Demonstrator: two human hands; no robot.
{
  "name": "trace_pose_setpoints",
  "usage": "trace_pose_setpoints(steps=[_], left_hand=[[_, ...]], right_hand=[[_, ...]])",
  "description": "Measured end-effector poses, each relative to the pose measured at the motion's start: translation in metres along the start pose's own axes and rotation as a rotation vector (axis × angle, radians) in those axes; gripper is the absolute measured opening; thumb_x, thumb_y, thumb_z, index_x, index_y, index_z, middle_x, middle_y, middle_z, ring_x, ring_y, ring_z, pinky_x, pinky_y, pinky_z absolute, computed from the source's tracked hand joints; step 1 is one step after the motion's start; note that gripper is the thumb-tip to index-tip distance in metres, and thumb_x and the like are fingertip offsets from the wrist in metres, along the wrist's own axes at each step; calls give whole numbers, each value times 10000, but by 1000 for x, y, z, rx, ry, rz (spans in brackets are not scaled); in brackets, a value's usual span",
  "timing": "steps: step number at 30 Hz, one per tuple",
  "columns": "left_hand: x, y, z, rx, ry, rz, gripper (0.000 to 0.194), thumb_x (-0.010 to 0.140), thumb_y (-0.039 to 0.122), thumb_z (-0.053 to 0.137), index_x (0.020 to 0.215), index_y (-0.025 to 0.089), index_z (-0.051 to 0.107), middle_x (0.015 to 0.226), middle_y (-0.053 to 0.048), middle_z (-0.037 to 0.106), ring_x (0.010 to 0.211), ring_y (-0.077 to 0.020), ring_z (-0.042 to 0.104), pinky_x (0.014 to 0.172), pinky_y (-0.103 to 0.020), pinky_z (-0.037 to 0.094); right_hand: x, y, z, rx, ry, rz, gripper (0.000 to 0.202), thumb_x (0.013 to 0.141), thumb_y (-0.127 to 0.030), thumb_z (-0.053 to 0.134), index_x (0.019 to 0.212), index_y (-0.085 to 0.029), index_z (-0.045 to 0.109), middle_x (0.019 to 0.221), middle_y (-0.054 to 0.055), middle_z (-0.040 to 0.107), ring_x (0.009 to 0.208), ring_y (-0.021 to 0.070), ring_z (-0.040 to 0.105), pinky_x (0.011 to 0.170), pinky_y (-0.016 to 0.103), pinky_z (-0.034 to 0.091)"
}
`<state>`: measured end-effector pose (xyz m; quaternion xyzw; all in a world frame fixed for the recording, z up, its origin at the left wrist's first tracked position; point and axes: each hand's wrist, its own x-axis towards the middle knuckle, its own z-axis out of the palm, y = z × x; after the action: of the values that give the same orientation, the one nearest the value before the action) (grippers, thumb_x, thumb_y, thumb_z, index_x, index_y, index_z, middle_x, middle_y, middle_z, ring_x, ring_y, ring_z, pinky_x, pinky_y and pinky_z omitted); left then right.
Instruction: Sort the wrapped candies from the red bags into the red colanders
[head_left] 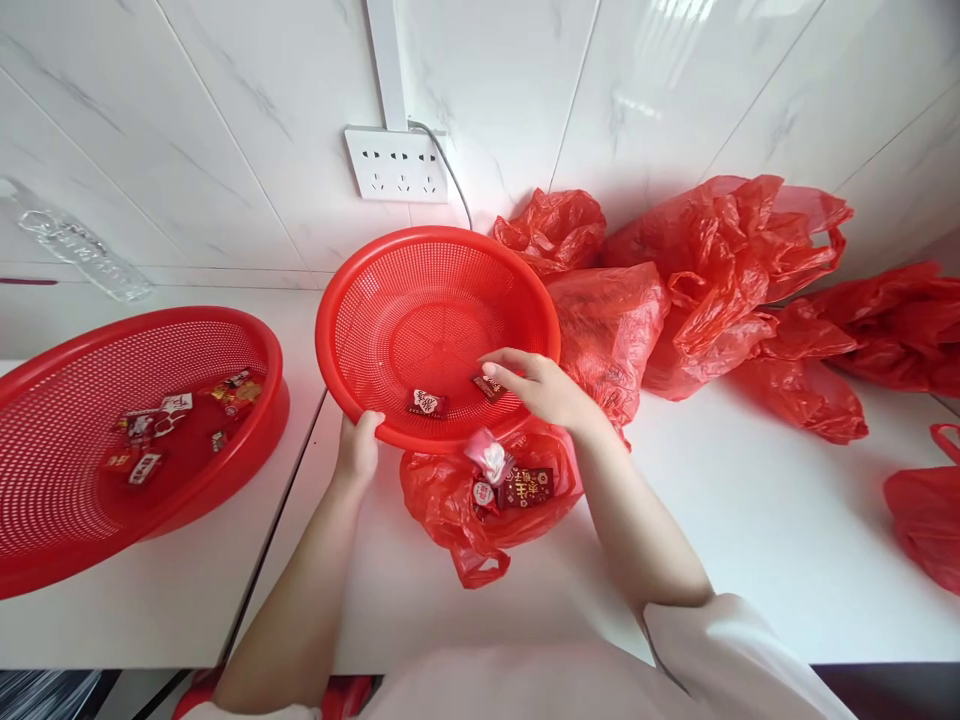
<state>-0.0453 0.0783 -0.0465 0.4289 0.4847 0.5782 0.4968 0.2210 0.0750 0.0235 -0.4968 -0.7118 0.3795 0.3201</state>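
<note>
My left hand (360,448) grips the near left rim of a round red mesh basket (437,238), which is tilted towards me. Inside the basket, my right hand (531,383) has its thumb and fingers apart beside a dark red wrapped piece (491,387). Another wrapped piece with a white label (427,403) lies near the basket's front wall. Just below the rim, a blurred pink and white piece (491,457) appears over an open red plastic bag (442,505). That bag holds a dark packet with gold print (529,486) and a small round-labelled piece (484,493).
A second red basket (274,400) with several wrapped pieces stands at the left. Red plastic bags (607,320) line the wall to the right, another bag (926,520) lying at the far right. A clear bottle (86,255) and a socket panel (396,165) are at the back.
</note>
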Motion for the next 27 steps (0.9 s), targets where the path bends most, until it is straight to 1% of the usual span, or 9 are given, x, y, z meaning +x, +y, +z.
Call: trace_pose_setpoints(steps=[2, 5, 6, 9, 14, 16, 20, 24, 27], left_hand=[[-5, 0, 4, 54, 4, 63, 321, 702, 225, 570, 1015, 194, 635, 1085, -52, 657, 1022, -255, 600, 875, -351, 495], [-12, -1, 10, 114, 65, 142, 329, 735, 252, 562, 1045, 187, 650, 1091, -58, 664, 1049, -263, 594, 918, -352, 479], [-14, -2, 11, 114, 98, 163, 326, 746, 263, 556, 1047, 187, 654, 1094, -59, 665, 1053, -263, 594, 919, -352, 480], [-14, -7, 14, 88, 183, 202, 311, 766, 274, 536, 1042, 194, 657, 1093, -51, 667, 1048, -255, 595, 918, -349, 483], [-8, -10, 12, 72, 215, 174, 327, 777, 273, 530, 1072, 190, 646, 1162, -51, 648, 1065, -244, 584, 924, -329, 478], [-7, -9, 11, 62, 206, 156, 365, 776, 275, 526, 1115, 189, 633, 1207, -55, 633, 1074, -245, 586, 916, -324, 484], [-4, -8, 11, 47, 203, 160, 398, 772, 263, 521, 1151, 193, 618, 1180, -58, 644, 1073, -241, 593, 923, -320, 482], [-2, -10, 9, 46, 187, 176, 380, 782, 266, 516, 1141, 202, 620, 1183, -55, 639, 1099, -236, 581, 945, -315, 470], [-2, -10, 8, 45, 178, 176, 369, 784, 265, 513, 1132, 200, 618, 1201, -55, 632, 1118, -238, 573, 953, -313, 466]], right_hand=[[10, 12, 21, -312, 143, 78, 466, 931, -440, 507, 1301, -159, 550, 1353, 164, 549, 1272, 308, 488, 1044, 475, 391], [19, 26, 45, -599, -25, 185, 598, 907, -457, 541, 1402, -133, 460, 1529, 211, 303, 1404, 393, 281, 1095, 560, 278], [19, 27, 47, -598, -134, 184, 593, 916, -484, 511, 1402, -148, 468, 1525, 204, 316, 1388, 392, 317, 1094, 552, 284], [13, 21, 39, -436, -389, 60, 505, 933, -531, 449, 1302, -215, 586, 1355, 144, 556, 1215, 322, 543, 1028, 457, 396], [6, 8, 11, 0, -556, -239, 491, 762, -476, 720, 1171, -210, 667, 1171, 63, 675, 1077, 229, 623, 968, 348, 461], [6, 8, 5, 215, -530, -194, 429, 779, -443, 709, 1114, -177, 687, 1047, 63, 713, 955, 192, 666, 885, 326, 513], [7, 11, 0, 510, -303, 33, 390, 782, -455, 704, 998, -130, 702, 841, 59, 727, 788, 162, 696, 738, 290, 570], [0, 5, -14, 532, -227, -7, 349, 766, -413, 734, 981, -140, 695, 935, 63, 729, 852, 162, 686, 793, 296, 557], [-9, 0, -30, 417, -329, -73, 298, 804, -398, 698, 967, -148, 693, 930, 51, 725, 858, 167, 673, 809, 306, 540]])
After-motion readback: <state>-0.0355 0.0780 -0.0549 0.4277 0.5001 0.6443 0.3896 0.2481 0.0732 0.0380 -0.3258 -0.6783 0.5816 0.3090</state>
